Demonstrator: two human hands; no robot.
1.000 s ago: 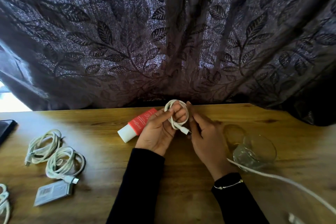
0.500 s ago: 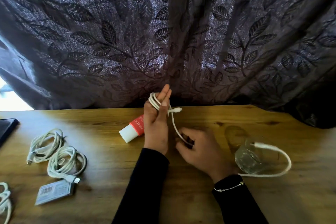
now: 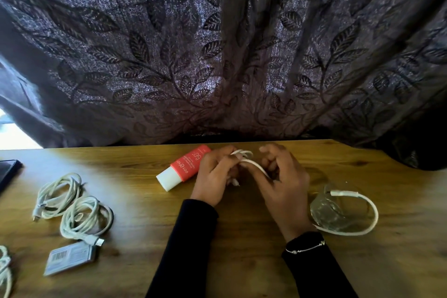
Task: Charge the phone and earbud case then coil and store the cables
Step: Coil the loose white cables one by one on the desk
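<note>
A white cable (image 3: 254, 166) runs between both hands at the middle of the wooden table (image 3: 242, 261). My left hand (image 3: 214, 179) holds loops of it around its fingers. My right hand (image 3: 283, 184) pinches the strand beside them. The cable's free end (image 3: 343, 193) curves over the table to the right, its plug lying across a clear glass bowl (image 3: 329, 213). Two coiled white cables (image 3: 58, 196) (image 3: 85, 220) lie at the left, and part of another cable (image 3: 4, 271) shows at the left edge.
A red-and-white tube (image 3: 183, 168) lies just left of my hands. A small grey box with a barcode (image 3: 70, 257) sits near the front left. A dark flat device (image 3: 7, 172) pokes in at the far left. A leaf-patterned curtain (image 3: 217, 55) hangs behind the table.
My left hand has dropped from upright down to the table level and my right hand has come up to meet it. The cable's free tail has drawn in into a loop by the bowl.
</note>
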